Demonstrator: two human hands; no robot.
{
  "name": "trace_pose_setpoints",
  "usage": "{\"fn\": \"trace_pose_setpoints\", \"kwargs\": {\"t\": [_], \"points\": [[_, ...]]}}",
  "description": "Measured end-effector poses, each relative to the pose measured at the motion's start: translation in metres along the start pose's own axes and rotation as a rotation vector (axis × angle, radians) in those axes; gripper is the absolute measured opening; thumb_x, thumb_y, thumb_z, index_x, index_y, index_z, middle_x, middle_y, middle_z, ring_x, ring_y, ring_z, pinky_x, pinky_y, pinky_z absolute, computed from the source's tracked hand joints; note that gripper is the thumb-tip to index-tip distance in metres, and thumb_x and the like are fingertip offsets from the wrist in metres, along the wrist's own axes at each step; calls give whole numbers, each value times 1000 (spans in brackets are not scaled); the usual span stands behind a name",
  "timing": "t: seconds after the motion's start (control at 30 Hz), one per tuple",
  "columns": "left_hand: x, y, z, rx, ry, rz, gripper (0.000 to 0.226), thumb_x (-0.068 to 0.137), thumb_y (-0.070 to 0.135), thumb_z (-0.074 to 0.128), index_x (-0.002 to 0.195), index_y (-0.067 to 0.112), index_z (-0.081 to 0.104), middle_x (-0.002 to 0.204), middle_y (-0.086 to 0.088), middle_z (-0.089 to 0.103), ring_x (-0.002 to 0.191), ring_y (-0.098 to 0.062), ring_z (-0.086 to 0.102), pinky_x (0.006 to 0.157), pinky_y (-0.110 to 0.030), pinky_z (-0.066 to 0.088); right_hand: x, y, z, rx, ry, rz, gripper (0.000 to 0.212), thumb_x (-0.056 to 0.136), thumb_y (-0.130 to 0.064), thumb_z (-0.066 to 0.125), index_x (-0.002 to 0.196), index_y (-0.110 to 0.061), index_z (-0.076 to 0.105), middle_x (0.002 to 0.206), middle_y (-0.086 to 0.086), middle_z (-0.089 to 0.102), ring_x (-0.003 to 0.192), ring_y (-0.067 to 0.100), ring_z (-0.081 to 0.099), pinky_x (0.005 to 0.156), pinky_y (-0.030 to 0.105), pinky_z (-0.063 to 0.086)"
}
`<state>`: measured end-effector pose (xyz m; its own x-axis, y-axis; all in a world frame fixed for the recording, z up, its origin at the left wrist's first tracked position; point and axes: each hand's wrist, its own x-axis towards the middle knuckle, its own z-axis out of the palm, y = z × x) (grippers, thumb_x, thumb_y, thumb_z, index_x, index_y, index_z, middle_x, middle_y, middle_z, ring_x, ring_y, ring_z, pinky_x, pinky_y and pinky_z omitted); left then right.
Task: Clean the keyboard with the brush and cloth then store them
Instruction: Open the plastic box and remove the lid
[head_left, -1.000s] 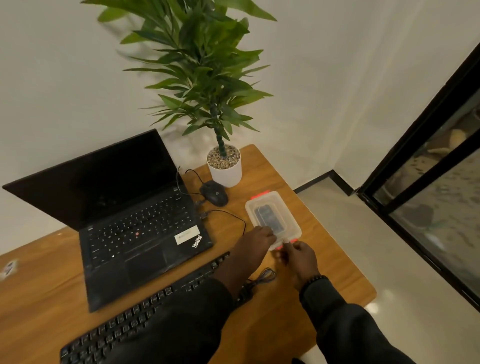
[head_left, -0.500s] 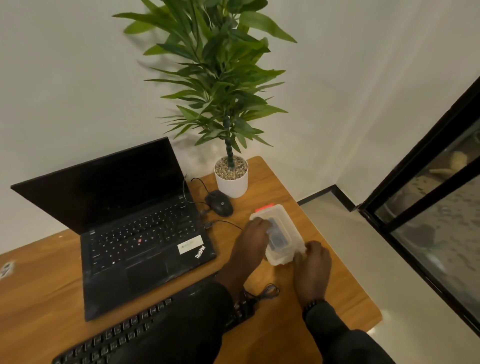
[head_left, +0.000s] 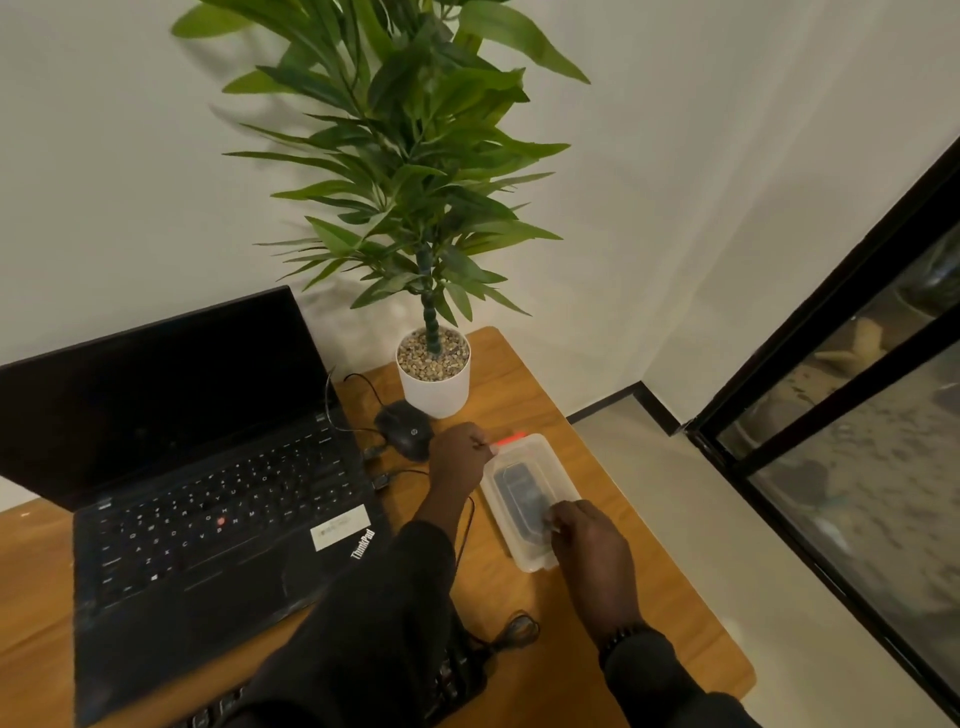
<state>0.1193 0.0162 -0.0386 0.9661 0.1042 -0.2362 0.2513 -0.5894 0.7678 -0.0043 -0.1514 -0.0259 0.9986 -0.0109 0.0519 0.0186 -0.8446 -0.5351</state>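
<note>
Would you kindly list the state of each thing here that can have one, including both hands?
Laptop: lid open, screen dark.
Plastic box: lid on, something dark inside, flat on the desk.
Left hand: fingers curled at the box's far end by the red clip.
Right hand: fingers on the lid's near end.
Mouse: idle, untouched.

The laptop (head_left: 208, 519) bears the brand name "ThinkPad" at the right corner of its palm rest. Just beside it sits a white sticker (head_left: 340, 526) whose print is too blurred to read. The mouse (head_left: 405, 428) shows a small round logo, illegible.
</note>
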Motion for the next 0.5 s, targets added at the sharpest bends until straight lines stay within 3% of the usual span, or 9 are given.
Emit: {"fn": "trace_pose_setpoints", "kwargs": {"t": [0.17, 0.4, 0.5], "points": [[15, -2, -2, -116, -59, -76, 23, 84, 22, 77, 97, 4, 72, 101, -10, 72, 100, -27, 65, 91, -42, 52, -1, 1, 3, 10, 25, -16, 21, 87, -10, 65, 103, -24, 66, 101, -9, 63, 89, 8, 57, 73, 16, 47], [28, -1, 6, -59, -97, -245, 26, 91, 28, 68, 105, 6, 71, 106, -3, 69, 101, -23, 63, 95, -30, 48, -5, 4, 6, -17, 24, -41, 27, 87, -14, 67, 109, -28, 66, 110, -12, 62, 100, 6, 57, 83, 17, 51], [19, -4, 9, -110, 15, -327, 30, 97, 29, 58, 103, 3, 70, 106, -14, 70, 97, -32, 66, 92, -40, 53, -3, 6, 4, 0, 5, -74, 24, 85, -13, 68, 106, -25, 67, 107, -9, 63, 98, 8, 58, 82, 19, 52]]}}
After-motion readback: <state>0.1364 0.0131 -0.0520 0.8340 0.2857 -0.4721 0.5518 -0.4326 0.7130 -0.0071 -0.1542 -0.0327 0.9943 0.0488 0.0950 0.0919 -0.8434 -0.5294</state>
